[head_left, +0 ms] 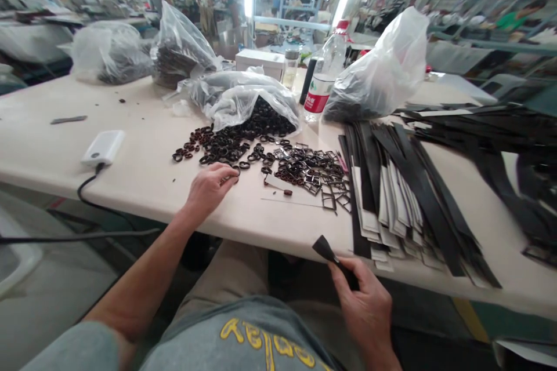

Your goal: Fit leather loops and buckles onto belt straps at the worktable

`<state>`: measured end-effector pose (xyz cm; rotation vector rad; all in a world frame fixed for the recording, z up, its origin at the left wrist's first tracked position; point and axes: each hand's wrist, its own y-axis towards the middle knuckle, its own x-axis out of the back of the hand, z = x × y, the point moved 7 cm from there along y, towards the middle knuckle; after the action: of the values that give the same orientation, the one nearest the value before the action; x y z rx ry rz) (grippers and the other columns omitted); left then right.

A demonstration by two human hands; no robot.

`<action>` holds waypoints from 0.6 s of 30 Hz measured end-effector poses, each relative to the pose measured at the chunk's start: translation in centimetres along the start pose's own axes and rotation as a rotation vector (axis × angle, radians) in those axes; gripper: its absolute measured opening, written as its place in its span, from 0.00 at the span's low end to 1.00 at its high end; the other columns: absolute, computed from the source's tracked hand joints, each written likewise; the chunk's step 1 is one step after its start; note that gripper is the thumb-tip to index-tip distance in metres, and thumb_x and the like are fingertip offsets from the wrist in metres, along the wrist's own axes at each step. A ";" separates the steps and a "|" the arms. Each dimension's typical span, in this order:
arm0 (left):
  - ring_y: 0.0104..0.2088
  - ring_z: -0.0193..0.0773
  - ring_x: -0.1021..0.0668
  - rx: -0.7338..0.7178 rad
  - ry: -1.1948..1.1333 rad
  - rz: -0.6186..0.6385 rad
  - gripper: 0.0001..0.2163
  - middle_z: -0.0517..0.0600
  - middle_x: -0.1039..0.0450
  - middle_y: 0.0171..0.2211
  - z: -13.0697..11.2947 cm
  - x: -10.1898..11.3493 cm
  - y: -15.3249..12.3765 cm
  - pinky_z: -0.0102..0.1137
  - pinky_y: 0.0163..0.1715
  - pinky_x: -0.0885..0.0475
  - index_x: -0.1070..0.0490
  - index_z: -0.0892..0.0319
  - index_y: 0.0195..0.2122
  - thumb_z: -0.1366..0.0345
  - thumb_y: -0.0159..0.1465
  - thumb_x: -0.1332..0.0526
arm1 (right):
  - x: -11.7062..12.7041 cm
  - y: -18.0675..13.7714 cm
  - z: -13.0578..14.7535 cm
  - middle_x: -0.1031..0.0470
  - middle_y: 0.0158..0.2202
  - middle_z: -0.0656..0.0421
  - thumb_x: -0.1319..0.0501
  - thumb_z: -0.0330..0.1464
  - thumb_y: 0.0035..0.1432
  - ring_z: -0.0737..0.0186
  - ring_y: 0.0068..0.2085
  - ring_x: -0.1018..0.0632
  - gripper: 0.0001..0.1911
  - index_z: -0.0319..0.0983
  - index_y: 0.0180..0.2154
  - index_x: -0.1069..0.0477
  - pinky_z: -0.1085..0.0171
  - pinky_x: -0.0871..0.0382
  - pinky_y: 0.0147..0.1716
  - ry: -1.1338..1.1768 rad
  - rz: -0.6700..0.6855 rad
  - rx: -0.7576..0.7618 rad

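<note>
My left hand (212, 187) rests on the pale table (130, 168), its fingers curled and pinching at a small dark loop (235, 171) at the near edge of a spread of dark loops (226, 145). My right hand (365, 307) is below the table's front edge and grips a black strap (329, 252) whose pointed end sticks up to the left. A heap of metal buckles (313, 171) lies between the loops and a fanned stack of black straps (400, 191).
An open plastic bag (243, 101) spills the loops. More filled bags (378, 75) stand behind, with a water bottle (324, 78), a jar and a white box. A white power bank (104, 146) with cable lies left. Other people work at far tables.
</note>
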<state>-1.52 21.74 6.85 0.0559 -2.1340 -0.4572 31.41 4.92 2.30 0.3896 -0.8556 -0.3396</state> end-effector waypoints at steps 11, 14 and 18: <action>0.43 0.49 0.23 -0.109 0.267 0.227 0.07 0.56 0.20 0.40 0.5 -4.6 6.1 0.39 0.47 0.32 0.18 0.55 0.34 0.67 0.60 0.37 | -0.4 0.0 1.3 0.22 0.28 0.60 0.38 0.36 0.64 0.61 0.29 0.21 0.07 0.40 0.34 0.26 0.65 0.28 0.29 0.041 0.019 0.000; 0.41 0.48 0.22 -0.085 0.279 0.236 0.08 0.56 0.20 0.38 0.8 -5.2 6.9 0.37 0.44 0.32 0.18 0.56 0.31 0.68 0.58 0.38 | -0.6 -0.2 1.2 0.22 0.29 0.60 0.38 0.36 0.64 0.61 0.30 0.21 0.07 0.40 0.34 0.26 0.65 0.28 0.30 0.046 0.023 -0.025; 0.40 0.48 0.22 -0.085 0.289 0.231 0.07 0.55 0.20 0.37 0.5 -5.1 7.7 0.37 0.43 0.31 0.19 0.56 0.29 0.67 0.57 0.38 | -0.8 -0.3 0.9 0.22 0.30 0.60 0.38 0.36 0.64 0.61 0.31 0.21 0.07 0.40 0.34 0.26 0.64 0.29 0.32 0.045 0.025 -0.050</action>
<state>2.03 30.15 5.23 -0.1627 -1.8092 -0.3774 30.17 4.85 2.23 0.3384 -0.8056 -0.3271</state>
